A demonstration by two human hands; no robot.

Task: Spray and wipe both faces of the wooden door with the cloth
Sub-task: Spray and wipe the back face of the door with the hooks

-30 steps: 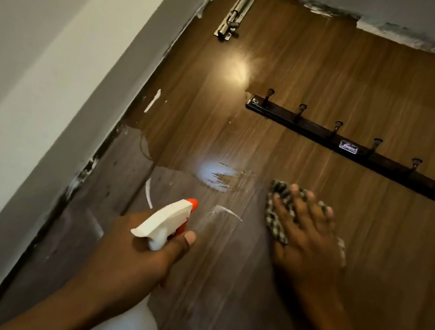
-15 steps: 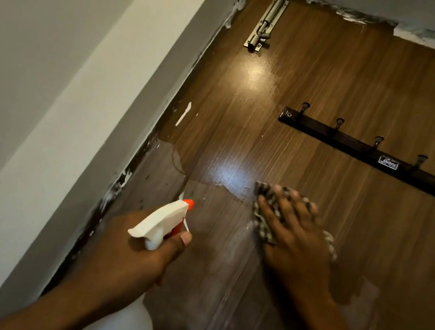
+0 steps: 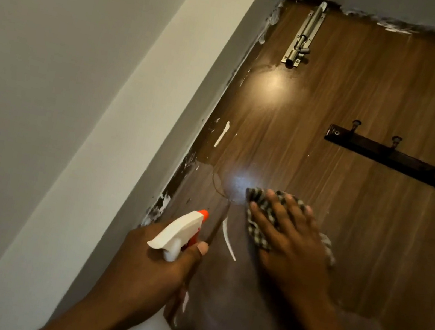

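The brown wooden door (image 3: 351, 95) fills the right of the view, with a wet sheen across its lower part. My left hand (image 3: 147, 265) grips a white spray bottle (image 3: 176, 233) with an orange nozzle, its tip aimed at the door near the frame. With fingers spread flat, my right hand (image 3: 290, 240) presses a checked cloth (image 3: 259, 215) against the door just right of a bright reflection. Most of the cloth is hidden under the palm.
A metal slide bolt (image 3: 304, 35) sits near the door's top left. A dark hook rail (image 3: 401, 161) with several pegs runs to the right, above my right hand. The pale wall and door frame (image 3: 131, 121) border the left, with white paint flecks along the edge.
The view has shifted left, so the hook rail sits further right. My right hand and the cloth have slid a little left toward the frame. The bottle stays in my left hand.
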